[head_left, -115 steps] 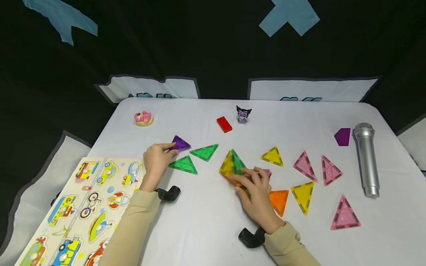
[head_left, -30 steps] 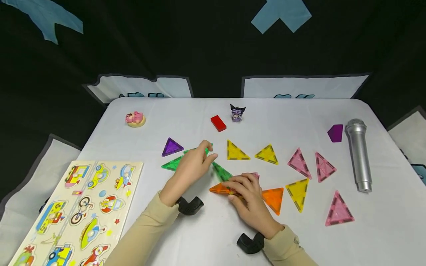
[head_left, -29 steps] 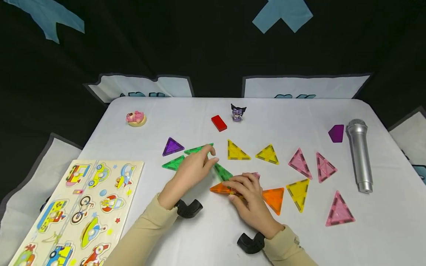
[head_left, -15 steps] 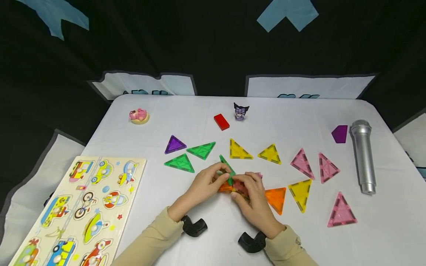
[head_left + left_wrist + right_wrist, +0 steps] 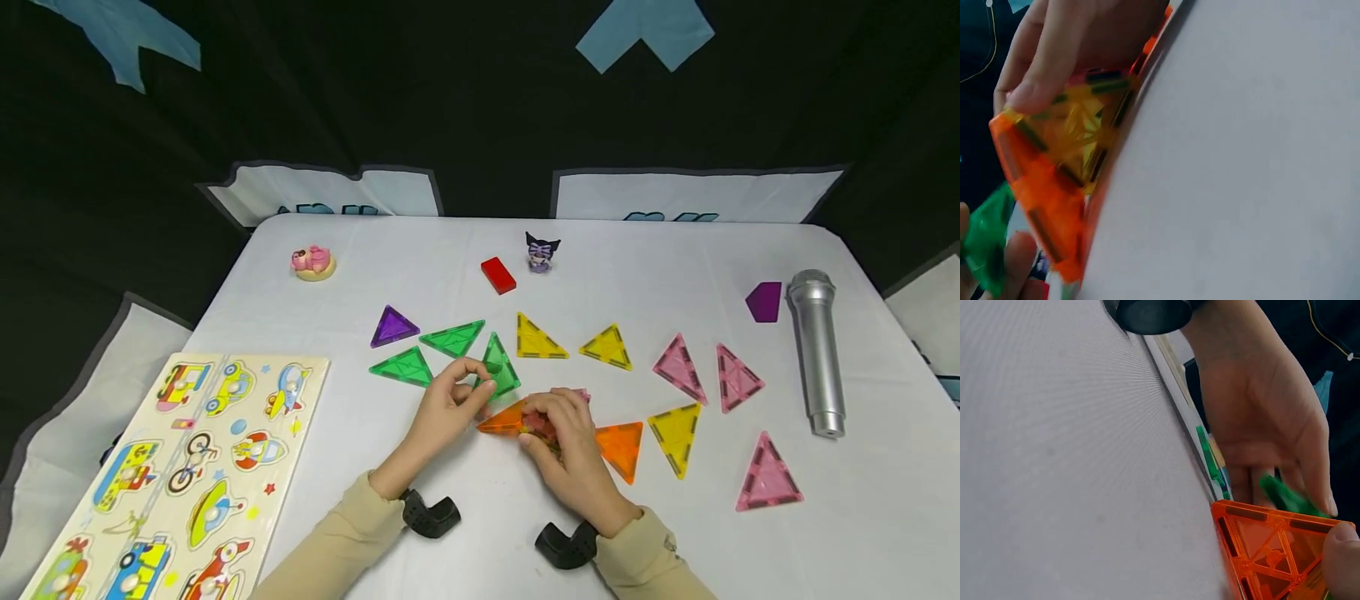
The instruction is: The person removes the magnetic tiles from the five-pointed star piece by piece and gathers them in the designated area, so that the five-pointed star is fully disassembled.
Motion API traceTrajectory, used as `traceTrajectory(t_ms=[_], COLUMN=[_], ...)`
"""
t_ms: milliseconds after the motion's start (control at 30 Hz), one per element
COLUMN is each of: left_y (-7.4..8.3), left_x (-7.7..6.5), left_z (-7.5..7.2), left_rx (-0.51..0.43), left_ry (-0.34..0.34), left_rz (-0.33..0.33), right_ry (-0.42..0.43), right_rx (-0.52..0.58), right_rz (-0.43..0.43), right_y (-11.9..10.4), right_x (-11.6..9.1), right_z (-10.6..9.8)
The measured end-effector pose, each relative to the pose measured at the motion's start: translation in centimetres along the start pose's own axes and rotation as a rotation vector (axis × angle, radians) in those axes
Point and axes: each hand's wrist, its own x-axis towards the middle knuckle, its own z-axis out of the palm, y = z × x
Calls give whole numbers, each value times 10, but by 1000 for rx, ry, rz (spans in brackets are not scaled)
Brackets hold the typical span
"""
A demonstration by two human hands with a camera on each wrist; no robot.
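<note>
My left hand (image 5: 444, 408) pinches a green triangular magnetic tile (image 5: 499, 364) between thumb and fingers, tilted up beside the built piece. In the left wrist view this green tile (image 5: 988, 240) is apart from the orange one. My right hand (image 5: 576, 446) grips a small built piece of joined triangle tiles, with an orange tile (image 5: 502, 419) at its left. A yellow tile (image 5: 1082, 134) shows on its near side, under the right thumb. The right wrist view shows the orange tile (image 5: 1266, 547) close up. Part of the piece is hidden by the right fingers.
Two green tiles (image 5: 402, 367) and a purple tile (image 5: 393, 326) lie left; yellow (image 5: 607, 347), pink (image 5: 769, 473) and orange (image 5: 621, 450) tiles lie right. A puzzle board (image 5: 202, 467), a red block (image 5: 498, 275), two small figures (image 5: 540, 252) and a microphone (image 5: 816, 354) surround them.
The left hand left the purple tile on the table. A yellow tile came off the built piece and lies behind it. Just now the green tile moved away from the piece, up and left.
</note>
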Motion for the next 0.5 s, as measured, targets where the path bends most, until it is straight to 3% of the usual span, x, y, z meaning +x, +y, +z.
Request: traceTrajectory(t_ms=[100, 200, 333, 400, 500], left_y=[9, 21, 30, 29, 25], left_x=[-7, -17, -38, -49, -61], left_z=[-12, -30, -62, -75, -88], left_rx=[-56, -35, 157, 281, 476], left_ry=[62, 126, 166, 152, 94], left_rz=[-41, -120, -255, -317, -353], right_ry=[-7, -9, -13, -12, -11], right_rx=[4, 8, 15, 17, 25], right_rz=[12, 19, 22, 24, 19], right_y=[-2, -3, -3, -3, -2], right_x=[0, 0, -1, -1, -1], right_z=[0, 0, 0, 0, 1])
